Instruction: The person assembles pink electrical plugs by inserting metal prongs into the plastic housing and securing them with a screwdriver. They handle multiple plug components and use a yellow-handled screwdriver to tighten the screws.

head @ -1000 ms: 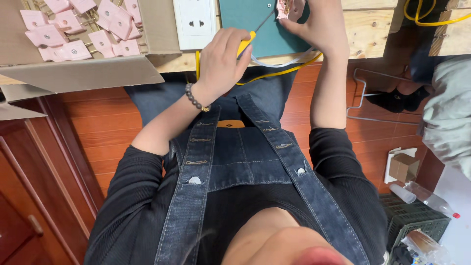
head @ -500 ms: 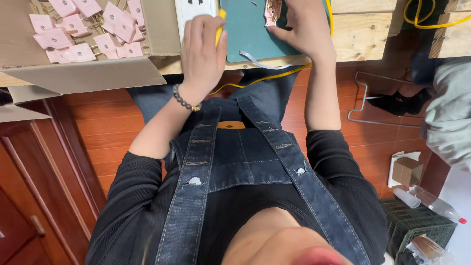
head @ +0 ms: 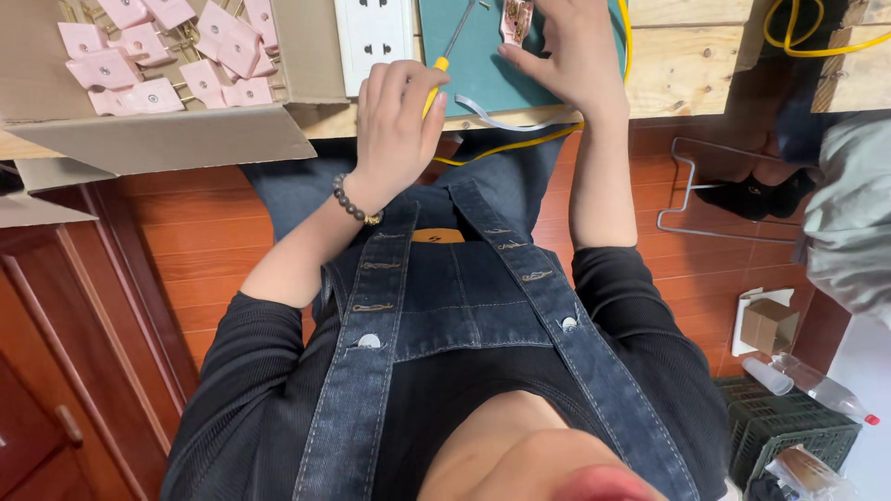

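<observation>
The left hand [head: 394,116], just left of centre at the top of the frame, has its fingers clenched round the yellow handle of a screwdriver [head: 444,54]. The thin shaft slants up and right over a teal mat [head: 473,56] on the wooden desk [head: 687,65]. The right hand [head: 571,51], top centre, pinches a small pink part [head: 515,19] with its fingers and holds it against the mat; the screwdriver tip points toward that part, though contact cannot be told. A white socket plate [head: 374,37] lies just left of the mat. In the upper left, a cardboard box [head: 167,139] holds many more pink parts [head: 223,42]. A yellow cable [head: 520,144] loops off the desk edge below the hands.
</observation>
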